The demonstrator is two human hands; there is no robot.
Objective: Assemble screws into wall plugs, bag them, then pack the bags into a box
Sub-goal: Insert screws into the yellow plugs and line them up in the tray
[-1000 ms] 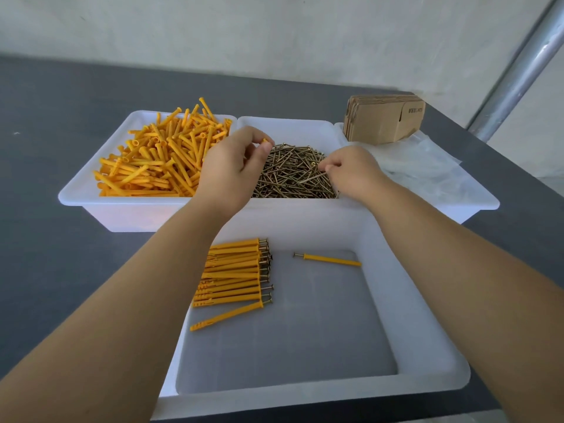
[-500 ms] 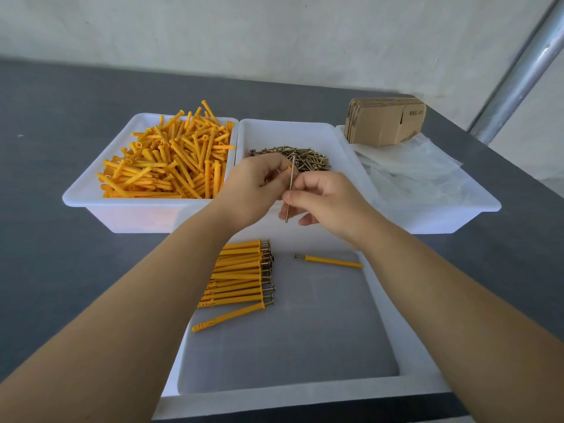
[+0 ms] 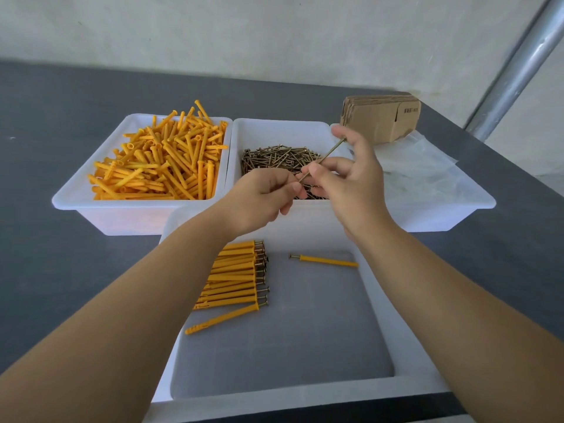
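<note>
Dark grey counter [image 3: 45,123] runs L to R, its far edge against a pale, scuffed wall [image 3: 274,32]. Shiny metal pole [image 3: 518,65] leans diagonally at top R, just past the counter's far R corner, in front of the wall.

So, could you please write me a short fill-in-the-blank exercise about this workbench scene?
1. The right hand pinches a thin brass ____ above the white plastic tray of screws.
2. The loose orange plastic wall plugs fill the ____ rear tray.
3. One assembled plug lies apart from the neat row in the ____ tray.

Missing: screw; left; front
</note>
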